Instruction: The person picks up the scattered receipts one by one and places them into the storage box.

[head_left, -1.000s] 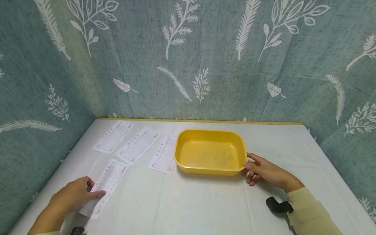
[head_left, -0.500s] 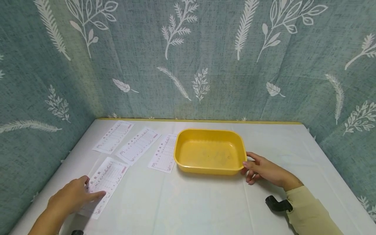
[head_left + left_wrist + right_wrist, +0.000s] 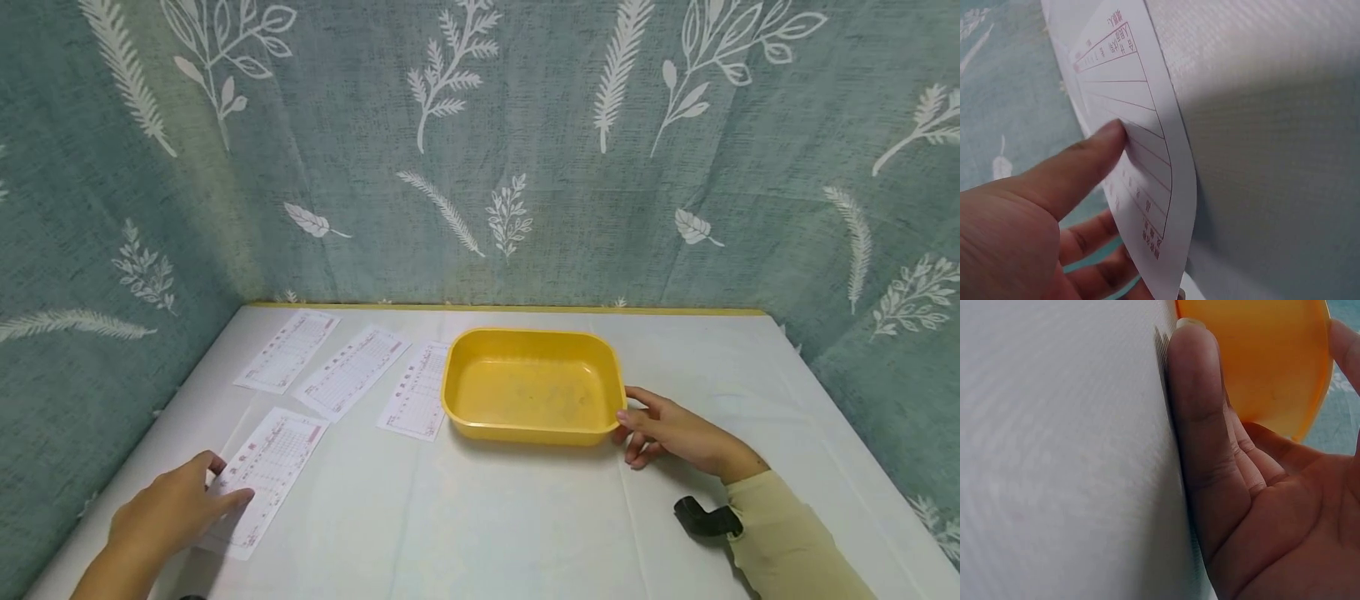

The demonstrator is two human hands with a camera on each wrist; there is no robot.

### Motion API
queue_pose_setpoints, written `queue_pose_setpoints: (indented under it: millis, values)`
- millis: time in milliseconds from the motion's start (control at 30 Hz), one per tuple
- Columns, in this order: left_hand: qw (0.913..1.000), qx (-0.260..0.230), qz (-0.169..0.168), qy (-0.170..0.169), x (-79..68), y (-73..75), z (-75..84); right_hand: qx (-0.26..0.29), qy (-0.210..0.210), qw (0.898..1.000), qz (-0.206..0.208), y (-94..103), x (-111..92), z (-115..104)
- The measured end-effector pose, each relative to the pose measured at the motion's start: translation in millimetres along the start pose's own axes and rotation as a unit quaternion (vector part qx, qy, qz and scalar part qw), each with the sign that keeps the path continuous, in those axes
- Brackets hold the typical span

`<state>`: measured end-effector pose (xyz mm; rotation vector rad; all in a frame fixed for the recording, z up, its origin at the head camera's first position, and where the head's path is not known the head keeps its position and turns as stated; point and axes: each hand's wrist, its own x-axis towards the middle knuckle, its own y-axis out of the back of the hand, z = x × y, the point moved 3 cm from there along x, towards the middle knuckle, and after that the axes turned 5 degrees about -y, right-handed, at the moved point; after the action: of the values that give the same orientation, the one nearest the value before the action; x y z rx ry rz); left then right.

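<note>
In the head view my left hand (image 3: 168, 506) is at the lower left, holding a white printed receipt slip (image 3: 273, 458). The left wrist view has the thumb on the slip's printed face (image 3: 1141, 100), while the other fingers pass behind its edge; the paper bows there. Right of centre sits a shallow yellow plastic basin (image 3: 534, 435). My right hand (image 3: 678, 437) holds its right end, with the thumb at the rim. From the right wrist, a finger lies along the white tabletop beside the translucent basin wall (image 3: 1266, 362), and the thumb touches the rim.
Three similar slips lie on the table (image 3: 525, 525): one far left (image 3: 287, 352), one beside it (image 3: 352, 372), and one partly overlapped by the basin (image 3: 417, 392). Leaf-patterned cloth (image 3: 360, 108) walls the back and sides. A black curved piece (image 3: 707, 518) is at the right cuff.
The held slip's far end rose a little half a second ago and is lower now. My left hand has shifted slightly left, its thumb drawn back over the paper. The right hand stays at the basin.
</note>
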<state>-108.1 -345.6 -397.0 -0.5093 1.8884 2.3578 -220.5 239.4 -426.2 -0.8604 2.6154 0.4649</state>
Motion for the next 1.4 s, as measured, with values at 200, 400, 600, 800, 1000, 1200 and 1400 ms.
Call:
queue_pose_setpoints:
  millis: [200, 400, 600, 800, 1000, 1200, 1400]
  values:
    - [0.9999, -0.011, -0.003, -0.010, 0.4, -2.5, -9.0, 0.003, 0.001, 1.000, 0.001, -0.9, 3, 2]
    - [0.9997, -0.018, -0.007, -0.012, 4.4, -3.2, -10.6, 0.000, 0.003, 1.000, 0.011, 1.9, 2, 4]
    - [0.9997, -0.022, 0.006, -0.010, 2.9, -3.1, -10.9, 0.002, -0.005, 1.000, 0.009, 0.8, 3, 4]
    - [0.9995, -0.026, 0.015, -0.011, 1.6, 2.2, -14.3, -0.001, -0.003, 1.000, 0.013, 2.2, 3, 2]
    - [0.9990, -0.031, 0.028, -0.015, 0.5, 3.6, -14.7, -0.002, -0.002, 1.000, 0.009, 2.0, 2, 1]
    - [0.9983, -0.044, 0.036, -0.009, 0.6, 4.4, -13.4, 0.000, -0.001, 1.000, 0.008, 1.9, 1, 1]
    - [0.9962, -0.055, 0.067, -0.008, -0.2, 5.4, -16.1, -0.007, -0.002, 1.000, 0.013, 1.3, 0, 2]
